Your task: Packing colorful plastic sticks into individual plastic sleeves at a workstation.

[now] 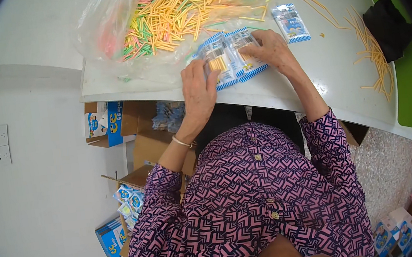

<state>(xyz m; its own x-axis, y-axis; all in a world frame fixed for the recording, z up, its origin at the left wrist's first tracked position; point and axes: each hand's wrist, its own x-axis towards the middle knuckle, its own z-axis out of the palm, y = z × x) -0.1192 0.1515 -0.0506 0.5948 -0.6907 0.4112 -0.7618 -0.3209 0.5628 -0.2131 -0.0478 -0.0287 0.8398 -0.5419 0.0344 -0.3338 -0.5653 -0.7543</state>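
Note:
Two small clear packets with blue-and-white striped ends lie side by side near the table's front edge, each with pale yellow sticks showing inside. My left hand (200,90) grips the left packet (225,75) at its outer edge, thumb on top. On the right packet (243,36), my right hand (273,51) closes from the right side, with thumb and fingers over its upper face. Other packets seem to lie underneath these two, though I cannot tell how many. A further blue-and-white packet (291,23) rests flat just beyond my right hand.
A large clear plastic bag (96,31) lies open behind the packets, heaped with yellow, green and pink sticks (186,7). Loose yellow sticks (375,64) lie at the right beside a black cloth (389,26). Below the table's left end stand cardboard boxes (154,150) holding packets.

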